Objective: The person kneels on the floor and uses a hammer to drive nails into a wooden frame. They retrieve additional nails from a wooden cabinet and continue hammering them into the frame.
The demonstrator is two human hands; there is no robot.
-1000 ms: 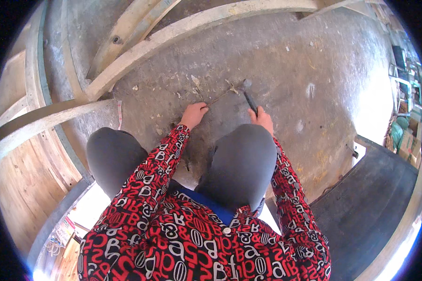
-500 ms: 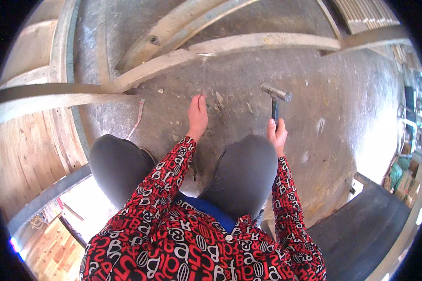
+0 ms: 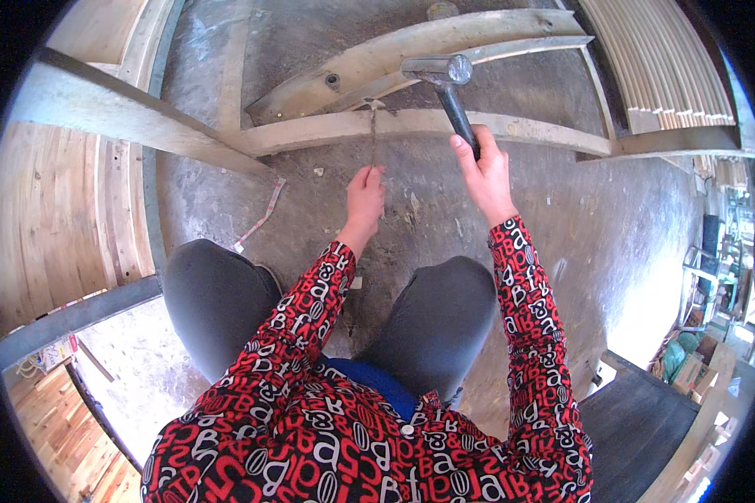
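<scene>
Nearest, the left hand (image 3: 366, 194) pinches a long nail (image 3: 372, 134) upright, its tip on the curved wooden beam (image 3: 335, 131) lying on the concrete floor (image 3: 495, 218), steadying it for a blow. Beyond, the right hand (image 3: 486, 172) wraps the hammer (image 3: 445, 84) handle tight, head raised above the beam, just right of the nail.

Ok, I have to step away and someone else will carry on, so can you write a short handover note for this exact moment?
Left hand: pinches a long thin nail upright, its tip on the curved wooden beam.
Right hand: grips the hammer by its dark handle, head raised above the beam, right of the nail.
Person squats on the concrete floor; a second curved beam lies just behind.
Done: nail set in place.
Left: nail stands nearly full length, apparently not driven; mind the fingers.
</scene>
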